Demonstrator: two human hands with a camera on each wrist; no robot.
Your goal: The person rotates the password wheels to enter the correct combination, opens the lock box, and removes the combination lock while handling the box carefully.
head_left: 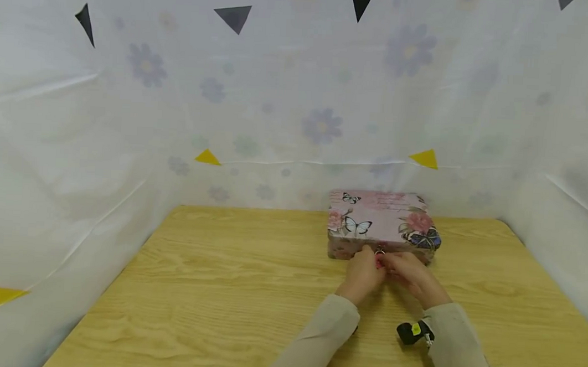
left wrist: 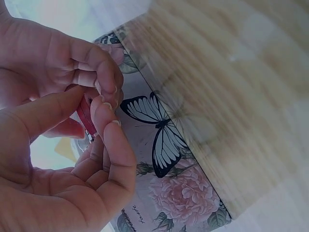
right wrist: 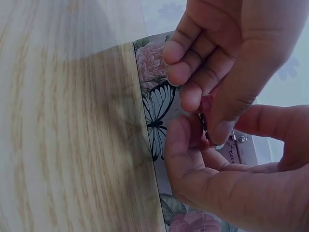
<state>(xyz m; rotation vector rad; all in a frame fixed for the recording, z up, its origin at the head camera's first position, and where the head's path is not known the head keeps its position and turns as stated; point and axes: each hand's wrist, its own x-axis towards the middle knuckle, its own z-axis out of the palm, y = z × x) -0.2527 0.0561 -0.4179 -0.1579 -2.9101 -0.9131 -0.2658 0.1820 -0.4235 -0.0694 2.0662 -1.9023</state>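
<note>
A small red padlock with a metal shackle hangs at the front of a tin box printed with butterflies and roses. In the left wrist view, my left hand pinches the padlock between thumb and fingers. From the other side, my right hand grips the same padlock, its thumb pressed against the body. Small dark dials seem to line one edge of it. Much of the padlock is hidden by the fingers. The lid of the box is down.
The box stands near the back of a wood-grain table. Behind it hangs a white curtain with flower prints and black and yellow triangles. A black wrist strap hangs at the right sleeve.
</note>
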